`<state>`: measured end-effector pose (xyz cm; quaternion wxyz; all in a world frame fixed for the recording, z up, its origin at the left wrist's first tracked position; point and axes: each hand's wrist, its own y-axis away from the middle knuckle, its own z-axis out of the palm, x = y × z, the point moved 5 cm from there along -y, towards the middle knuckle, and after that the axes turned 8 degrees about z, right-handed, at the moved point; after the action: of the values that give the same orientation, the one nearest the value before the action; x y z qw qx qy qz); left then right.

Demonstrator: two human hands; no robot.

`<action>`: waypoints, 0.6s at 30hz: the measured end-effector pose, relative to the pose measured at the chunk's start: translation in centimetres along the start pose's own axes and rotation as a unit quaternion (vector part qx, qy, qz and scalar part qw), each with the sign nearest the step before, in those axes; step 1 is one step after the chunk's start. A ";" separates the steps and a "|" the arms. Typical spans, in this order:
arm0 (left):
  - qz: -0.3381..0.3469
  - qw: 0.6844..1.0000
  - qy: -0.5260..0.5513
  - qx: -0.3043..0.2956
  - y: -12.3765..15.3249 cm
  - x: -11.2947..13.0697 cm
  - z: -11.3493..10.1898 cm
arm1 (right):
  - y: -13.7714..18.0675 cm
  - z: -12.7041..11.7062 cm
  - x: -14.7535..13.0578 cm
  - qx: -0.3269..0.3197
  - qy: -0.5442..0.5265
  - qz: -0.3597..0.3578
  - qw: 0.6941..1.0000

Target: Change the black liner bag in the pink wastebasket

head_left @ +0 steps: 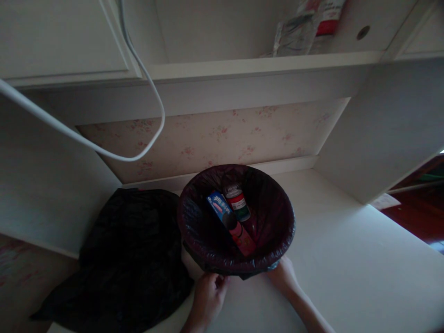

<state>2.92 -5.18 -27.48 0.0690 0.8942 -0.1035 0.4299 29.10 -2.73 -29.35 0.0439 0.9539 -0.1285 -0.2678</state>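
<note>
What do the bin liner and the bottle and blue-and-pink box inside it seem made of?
Bin liner: thin dark plastic film, glossy, with shiny wrinkles along the rim. Bottle: probably clear plastic, seemingly see-through above its label. Box: likely printed cardboard, straight-edged.

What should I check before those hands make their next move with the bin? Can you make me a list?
1. Rim of the lined bin covered all the way round: ok.
2. Box and bottle down inside, below the rim: ok.
3. Left hand gripping firmly: cannot tell; it is at the bin's front edge, its fingers partly hidden.
4. Right hand gripping firmly: cannot tell; the rim hides its fingers.
5. Plenty of room on the left: not ok; the black bag lies right beside the bin.
</note>
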 end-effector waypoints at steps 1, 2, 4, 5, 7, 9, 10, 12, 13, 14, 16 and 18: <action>0.001 1.000 -0.003 0.002 0.0 0.0 0.0 | 0.0 0.0 0.0 0.002 -0.001 0.001 1.000; 0.001 1.000 -0.006 0.003 0.0 -0.1 0.1 | 0.0 0.0 0.0 0.005 -0.002 0.002 1.000; 0.003 1.000 -0.009 0.005 0.0 -0.2 0.1 | -0.1 0.0 0.0 0.009 -0.004 0.000 1.000; 0.003 1.000 -0.010 0.005 0.0 -0.2 0.1 | 0.0 0.0 0.0 0.010 -0.004 -0.002 1.000; 0.005 1.000 -0.012 0.006 0.0 -0.2 0.1 | 0.0 -0.1 -0.1 0.011 -0.004 -0.006 1.000; 0.005 1.000 -0.014 0.003 0.0 -0.2 0.1 | 0.0 -0.1 0.0 0.013 -0.004 -0.008 1.000; 0.005 1.000 -0.014 0.000 0.0 -0.2 0.1 | 0.0 -0.1 0.0 0.014 -0.004 -0.009 1.000; 0.002 1.000 -0.015 -0.005 0.0 -0.2 0.2 | -0.1 -0.1 0.2 0.015 -0.004 -0.010 1.000; 0.000 1.000 -0.016 -0.007 -0.1 -0.2 0.2 | -0.1 0.0 0.3 0.014 -0.003 -0.010 1.000; -0.001 1.000 -0.018 -0.007 -0.1 -0.2 0.1 | -0.1 0.0 0.3 0.014 -0.004 -0.010 1.000; -0.002 1.000 -0.019 -0.007 -0.1 -0.2 0.1 | -0.2 0.1 0.4 0.013 -0.006 -0.010 1.000; -0.001 1.000 -0.016 -0.006 -0.1 -0.1 0.0 | -0.2 0.2 0.4 0.015 -0.013 -0.012 1.000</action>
<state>2.91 -5.10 -27.56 0.0731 0.9005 -0.1064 0.4152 29.41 -2.70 -29.76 0.0244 0.9525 -0.1212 -0.2784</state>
